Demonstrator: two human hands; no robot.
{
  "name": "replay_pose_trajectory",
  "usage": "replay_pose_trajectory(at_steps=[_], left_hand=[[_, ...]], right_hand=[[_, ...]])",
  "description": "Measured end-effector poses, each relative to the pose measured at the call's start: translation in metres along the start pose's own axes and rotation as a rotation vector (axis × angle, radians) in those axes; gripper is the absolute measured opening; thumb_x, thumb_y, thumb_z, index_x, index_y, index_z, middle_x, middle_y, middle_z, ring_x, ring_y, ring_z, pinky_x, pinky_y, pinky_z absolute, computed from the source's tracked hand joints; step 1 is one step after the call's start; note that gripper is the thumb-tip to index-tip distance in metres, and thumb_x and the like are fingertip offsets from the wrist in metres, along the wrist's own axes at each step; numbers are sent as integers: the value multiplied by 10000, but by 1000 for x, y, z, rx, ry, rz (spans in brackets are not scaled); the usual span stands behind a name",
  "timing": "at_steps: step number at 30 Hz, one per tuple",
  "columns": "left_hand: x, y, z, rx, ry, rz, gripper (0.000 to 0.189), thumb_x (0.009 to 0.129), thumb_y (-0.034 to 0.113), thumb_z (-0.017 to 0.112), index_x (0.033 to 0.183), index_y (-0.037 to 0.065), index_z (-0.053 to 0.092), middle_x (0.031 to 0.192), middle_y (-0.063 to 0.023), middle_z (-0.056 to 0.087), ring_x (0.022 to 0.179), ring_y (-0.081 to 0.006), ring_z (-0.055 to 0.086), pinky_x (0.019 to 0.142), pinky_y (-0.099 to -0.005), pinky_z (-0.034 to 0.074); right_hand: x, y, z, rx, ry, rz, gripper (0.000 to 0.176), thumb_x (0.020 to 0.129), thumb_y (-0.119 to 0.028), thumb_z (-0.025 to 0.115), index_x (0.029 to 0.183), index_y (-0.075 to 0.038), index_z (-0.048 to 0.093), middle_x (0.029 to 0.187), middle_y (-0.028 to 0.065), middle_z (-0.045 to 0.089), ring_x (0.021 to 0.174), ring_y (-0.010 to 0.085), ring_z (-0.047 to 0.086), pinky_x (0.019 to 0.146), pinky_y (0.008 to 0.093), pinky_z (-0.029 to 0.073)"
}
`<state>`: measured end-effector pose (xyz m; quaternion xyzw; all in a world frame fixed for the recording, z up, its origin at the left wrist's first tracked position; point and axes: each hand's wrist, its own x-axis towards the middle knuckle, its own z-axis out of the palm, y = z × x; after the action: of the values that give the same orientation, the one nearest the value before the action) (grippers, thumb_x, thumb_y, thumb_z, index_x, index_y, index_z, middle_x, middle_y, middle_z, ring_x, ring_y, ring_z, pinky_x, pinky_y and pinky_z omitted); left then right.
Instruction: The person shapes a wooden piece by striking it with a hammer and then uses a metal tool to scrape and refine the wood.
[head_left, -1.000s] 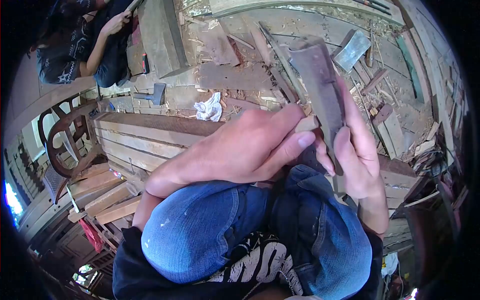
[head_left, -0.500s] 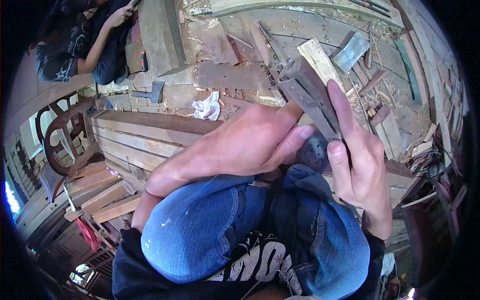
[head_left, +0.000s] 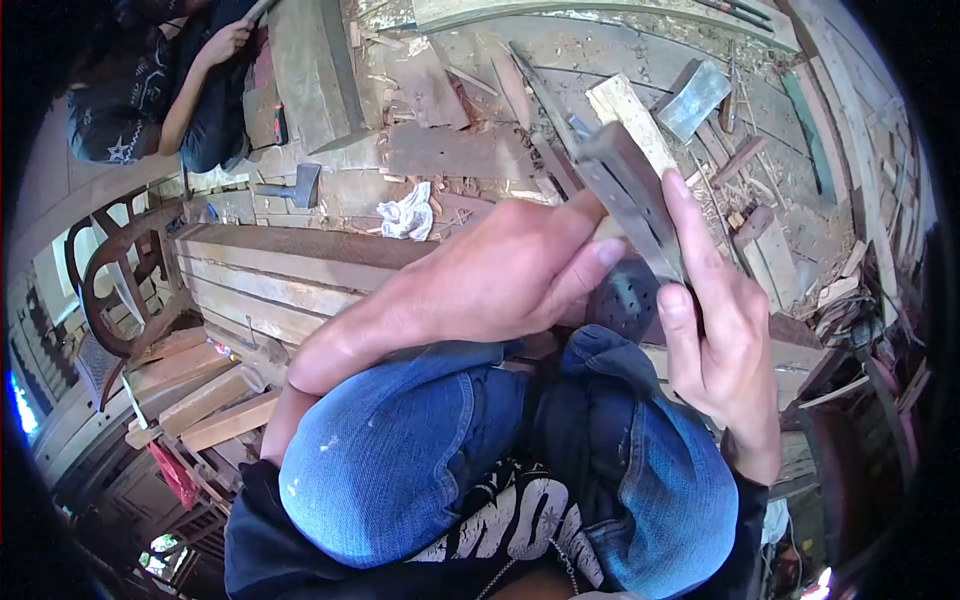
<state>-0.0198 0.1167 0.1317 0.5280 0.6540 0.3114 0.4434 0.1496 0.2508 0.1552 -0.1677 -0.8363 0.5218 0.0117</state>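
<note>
I see a long, dark grey-brown wooden block [head_left: 625, 190] held up over my operator's knees, in front of the blue jeans [head_left: 400, 470]. Its flat face is weathered and carries a row of small dark dots. Its edges are straight and its far end is cut square.

The long axis runs from lower right to upper left in the head view. The far end points away from the body and leans left, over the plank floor [head_left: 470, 150].

The right hand [head_left: 715, 340] is wrapped around the lower part, with the forefinger stretched along the right edge and the thumb pressed on the face. The left hand [head_left: 510, 280] is almost closed, its thumb and forefinger pinching the block's left edge.

A pale stick [head_left: 622, 105] shows just behind the block. Below the hands sits a dark perforated thing [head_left: 625, 300] that I cannot identify.

Large white letters on the black shirt [head_left: 520, 530] are partly hidden, and I cannot read them. A white rag [head_left: 405, 215] and a hammer [head_left: 290, 185] lie on the floor. Another person [head_left: 150, 90] works at the upper left.
</note>
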Motion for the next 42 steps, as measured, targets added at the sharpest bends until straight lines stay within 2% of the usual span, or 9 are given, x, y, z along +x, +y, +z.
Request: replay_pose_trajectory(at_steps=[9, 16, 18, 20, 23, 26, 38, 39, 42], left_hand=[[-1, 1, -4, -26, 14, -83, 231, 981, 204, 503, 950, -18, 561, 697, -218, 567, 649, -410, 601, 578, -447, 469], [2, -5, 4, -16, 37, 22, 331, 990, 265, 474, 951, -64, 494, 603, -263, 565, 629, -446, 621, 552, -494, 487], [0, -6, -1, 26, -2, -21, 333, 989, 265, 476, 947, -65, 494, 598, -260, 564, 627, -443, 621, 552, -490, 487], [2, -7, 2, 18, 15, -13, 328, 989, 260, 477, 945, -65, 495, 598, -258, 566, 628, -440, 623, 554, -488, 488], [4, -8, 6, -14, 42, 10, 317, 989, 251, 478, 946, -62, 500, 602, -254, 571, 632, -436, 625, 558, -487, 490], [1, -10, 3, -13, 47, 2, 306, 989, 246, 478, 963, -59, 504, 610, -249, 580, 636, -435, 626, 559, -488, 490], [0, -10, 10, -12, 47, -32, 272, 985, 231, 488, 947, -34, 535, 666, -232, 574, 652, -431, 606, 575, -470, 474], [3, -10, 10, -6, 64, 5, 311, 987, 257, 483, 978, -53, 511, 618, -251, 578, 627, -446, 616, 552, -492, 488], [-1, -5, 5, -32, 44, -29, 315, 986, 255, 482, 975, -58, 512, 624, -255, 577, 641, -450, 617, 565, -495, 487]], right_hand=[[-4, -7, 0, 26, -11, 66, 487, 983, -184, 450, 1407, 48, 389, 1301, 266, 538, 1057, 390, 631, 887, 382, 476], [0, 3, 10, -62, 69, -17, 501, 985, -222, 461, 1410, 36, 396, 1257, 266, 570, 931, 369, 657, 842, 381, 482], [-8, 6, 11, -41, 114, -92, 501, 937, -104, 529, 1420, -41, 409, 1251, 237, 569, 723, 366, 638, 683, 423, 534], [-5, 3, 7, -30, 74, -68, 501, 941, -101, 524, 1423, -38, 403, 1251, 235, 572, 727, 365, 640, 689, 419, 537], [5, -5, -2, 48, -64, 117, 512, 967, -182, 490, 1417, 38, 383, 1226, 276, 577, 958, 363, 649, 858, 368, 472], [-8, 10, 13, -13, 123, -108, 512, 929, -79, 531, 1421, -24, 400, 1281, 224, 564, 769, 364, 647, 733, 408, 535], [6, 11, 13, 12, 117, -119, 509, 937, -81, 523, 1423, -11, 391, 1210, 238, 596, 856, 379, 663, 766, 413, 529], [6, -1, 4, 100, 2, 72, 508, 932, -68, 522, 1416, 11, 389, 1238, 234, 587, 904, 384, 663, 797, 409, 531], [-6, 11, 18, 79, 127, -109, 510, 928, -58, 525, 1414, 16, 388, 1249, 237, 579, 928, 380, 662, 798, 402, 532]])
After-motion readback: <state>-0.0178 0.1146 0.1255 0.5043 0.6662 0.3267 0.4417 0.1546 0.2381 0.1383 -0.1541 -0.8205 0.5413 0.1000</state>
